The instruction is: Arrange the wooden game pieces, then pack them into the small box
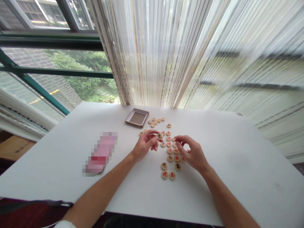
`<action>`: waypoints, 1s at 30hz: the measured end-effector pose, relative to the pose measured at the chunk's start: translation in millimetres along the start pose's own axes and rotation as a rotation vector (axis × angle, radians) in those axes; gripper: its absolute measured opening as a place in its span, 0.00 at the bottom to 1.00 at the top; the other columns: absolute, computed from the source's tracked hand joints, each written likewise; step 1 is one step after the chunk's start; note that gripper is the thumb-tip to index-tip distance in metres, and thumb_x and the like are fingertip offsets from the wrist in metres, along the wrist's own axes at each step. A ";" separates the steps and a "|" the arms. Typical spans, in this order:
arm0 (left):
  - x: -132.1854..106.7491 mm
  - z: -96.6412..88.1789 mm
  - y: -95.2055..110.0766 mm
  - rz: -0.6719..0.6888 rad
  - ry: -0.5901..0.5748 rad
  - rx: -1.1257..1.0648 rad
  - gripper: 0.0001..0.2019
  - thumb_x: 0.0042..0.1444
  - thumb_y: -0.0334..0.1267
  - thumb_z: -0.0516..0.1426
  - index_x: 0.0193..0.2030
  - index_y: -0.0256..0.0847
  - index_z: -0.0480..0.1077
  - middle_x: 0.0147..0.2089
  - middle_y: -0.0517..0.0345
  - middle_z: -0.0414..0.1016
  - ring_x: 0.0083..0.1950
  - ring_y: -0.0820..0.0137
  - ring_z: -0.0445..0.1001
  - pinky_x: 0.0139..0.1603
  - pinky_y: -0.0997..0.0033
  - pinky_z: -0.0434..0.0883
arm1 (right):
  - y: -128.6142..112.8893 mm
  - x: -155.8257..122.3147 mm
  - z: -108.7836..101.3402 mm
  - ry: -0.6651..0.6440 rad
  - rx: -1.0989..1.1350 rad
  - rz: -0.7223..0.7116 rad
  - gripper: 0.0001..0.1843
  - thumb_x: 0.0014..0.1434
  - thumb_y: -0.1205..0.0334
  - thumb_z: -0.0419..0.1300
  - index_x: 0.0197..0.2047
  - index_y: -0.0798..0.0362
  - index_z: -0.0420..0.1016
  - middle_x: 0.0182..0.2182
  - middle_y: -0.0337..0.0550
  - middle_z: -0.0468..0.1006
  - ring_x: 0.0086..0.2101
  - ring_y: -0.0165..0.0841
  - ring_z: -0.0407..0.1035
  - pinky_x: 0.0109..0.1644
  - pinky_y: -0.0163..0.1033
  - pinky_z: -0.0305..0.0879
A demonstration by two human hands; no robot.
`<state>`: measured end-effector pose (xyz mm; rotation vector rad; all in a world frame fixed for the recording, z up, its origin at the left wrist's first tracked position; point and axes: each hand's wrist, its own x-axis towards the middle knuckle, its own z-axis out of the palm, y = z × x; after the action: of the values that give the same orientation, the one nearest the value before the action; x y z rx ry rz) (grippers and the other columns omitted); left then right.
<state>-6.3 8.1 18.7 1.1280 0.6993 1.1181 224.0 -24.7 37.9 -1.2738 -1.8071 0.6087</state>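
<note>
Several round wooden chess pieces (170, 158) with red or black characters lie on the white table (59, 164) in front of me. My left hand (144, 145) pinches one piece with a black character (160, 136) between thumb and fingers, lifted just above the others. My right hand (191, 153) hovers over the right side of the group with its fingers curled; whether they grip a piece is hidden. Several blank-faced pieces (155, 121) lie farther back.
A shallow square box tray (137, 117) sits at the back of the table near the pieces. A pink oblong object (101, 153), blurred out, lies to the left. Striped curtains hang behind the table, with a window at the left.
</note>
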 end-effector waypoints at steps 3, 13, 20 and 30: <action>2.5 -6.1 4.9 -0.032 0.033 -0.086 0.19 0.58 0.42 0.64 0.55 0.41 0.71 0.31 0.58 0.78 0.26 0.77 0.72 0.24 0.81 0.64 | 5.3 3.1 -8.4 -0.062 -0.092 -0.048 0.13 0.65 0.56 0.60 0.51 0.47 0.75 0.47 0.48 0.76 0.42 0.38 0.73 0.30 0.36 0.74; 2.4 -7.3 6.3 -0.014 0.032 0.070 0.19 0.56 0.45 0.65 0.52 0.38 0.75 0.34 0.53 0.81 0.26 0.76 0.74 0.24 0.79 0.63 | 19.4 -2.7 -3.9 -0.271 -0.273 -0.123 0.33 0.55 0.55 0.71 0.62 0.36 0.67 0.61 0.45 0.64 0.61 0.46 0.60 0.60 0.53 0.70; 2.1 -6.2 6.4 -0.008 0.024 0.114 0.18 0.57 0.45 0.65 0.51 0.38 0.75 0.34 0.53 0.80 0.26 0.76 0.74 0.25 0.79 0.64 | 19.2 -1.4 -5.5 -0.249 -0.275 -0.136 0.29 0.58 0.54 0.69 0.62 0.36 0.69 0.60 0.46 0.66 0.60 0.46 0.62 0.61 0.56 0.69; 1.1 -4.1 7.5 -0.026 -0.033 0.163 0.17 0.56 0.43 0.66 0.48 0.37 0.73 0.34 0.56 0.80 0.25 0.77 0.74 0.25 0.79 0.67 | 8.4 -1.6 -5.2 -0.236 -0.176 -0.177 0.30 0.57 0.54 0.70 0.61 0.39 0.68 0.59 0.47 0.68 0.61 0.45 0.62 0.61 0.52 0.68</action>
<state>-12.1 10.7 24.5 1.2689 0.7883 1.0331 233.1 -23.4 33.7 -1.1775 -2.1831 0.5282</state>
